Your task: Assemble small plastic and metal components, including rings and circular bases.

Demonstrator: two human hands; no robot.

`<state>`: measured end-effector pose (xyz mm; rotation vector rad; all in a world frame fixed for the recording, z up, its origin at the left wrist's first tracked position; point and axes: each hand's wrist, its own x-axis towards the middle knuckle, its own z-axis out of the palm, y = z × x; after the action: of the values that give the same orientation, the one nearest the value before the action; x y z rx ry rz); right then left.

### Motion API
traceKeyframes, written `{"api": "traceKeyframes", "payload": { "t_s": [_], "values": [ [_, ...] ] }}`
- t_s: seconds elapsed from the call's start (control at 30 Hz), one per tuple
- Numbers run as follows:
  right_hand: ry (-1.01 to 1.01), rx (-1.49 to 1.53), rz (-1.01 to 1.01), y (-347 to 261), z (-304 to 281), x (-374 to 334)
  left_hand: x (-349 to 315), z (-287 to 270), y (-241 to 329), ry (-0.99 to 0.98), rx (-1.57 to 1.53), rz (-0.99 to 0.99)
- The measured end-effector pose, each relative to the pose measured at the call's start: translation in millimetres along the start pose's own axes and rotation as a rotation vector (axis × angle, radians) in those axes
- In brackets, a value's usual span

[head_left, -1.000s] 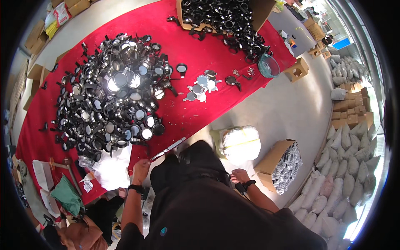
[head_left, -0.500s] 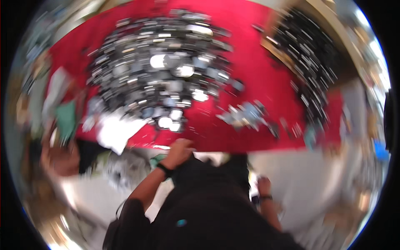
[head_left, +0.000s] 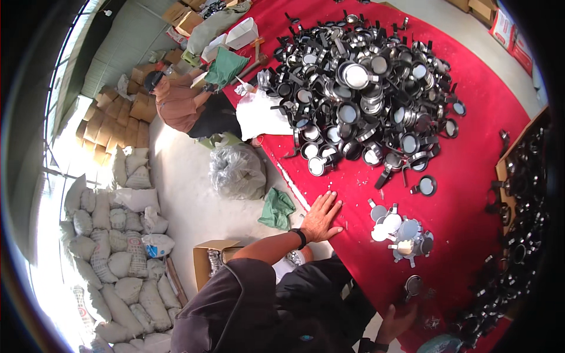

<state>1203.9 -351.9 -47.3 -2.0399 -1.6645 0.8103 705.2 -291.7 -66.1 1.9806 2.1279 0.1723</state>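
Head view showed a red counter (head_left: 471, 170) sweeping from 12 to 5 o'clock; its cloth, if dragged by a leaning body, could have shifted everything on it. Toward 1 o'clock rose a heap of round, black-handled metal pieces (head_left: 376, 100), loosely stacked, so a bump seemed likely to start a slide. At 3 o'clock, a cardboard box (head_left: 503, 170) had black rings crowded at its opening, where a knock might have spilled more. Flat metal discs (head_left: 406, 230) overlapped at 4 o'clock, liable to scatter if brushed. The 2 hands were apart and looked empty: the left hand (head_left: 321, 219) lay flat, fingers spread, at the counter's edge; the right hand (head_left: 397, 325), at 5 o'clock, was loosely spread, its contact unclear. Just off its 1 o'clock sat 1 lone round piece (head_left: 414, 286), which a careless sweep could have knocked over the edge.
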Motion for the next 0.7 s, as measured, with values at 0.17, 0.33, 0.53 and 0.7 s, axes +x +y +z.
{"api": "traceKeyframes", "payload": {
  "t_s": [0.17, 0.33, 0.53, 0.7],
  "values": [
    [0.087, -0.044, -0.196, 46.4, 43.7, 17.7, 5.6, 20.9, -3.7, 0.139, -0.036, 0.069],
    [0.375, -0.184, -0.224, 1.0, 41.7, 26.8, 10.6, 17.9, -2.1, 0.164, -0.002, 0.104],
    [0.431, 0.001, -0.237, 5.4, 58.1, 19.7, -6.1, 27.1, -9.5, 0.276, -0.015, 0.115],
    [0.304, -0.073, -0.172, 30.2, 54.3, 28.6, -27.9, 33.6, -12.6, 0.379, -0.045, 0.138]
  ]
}}
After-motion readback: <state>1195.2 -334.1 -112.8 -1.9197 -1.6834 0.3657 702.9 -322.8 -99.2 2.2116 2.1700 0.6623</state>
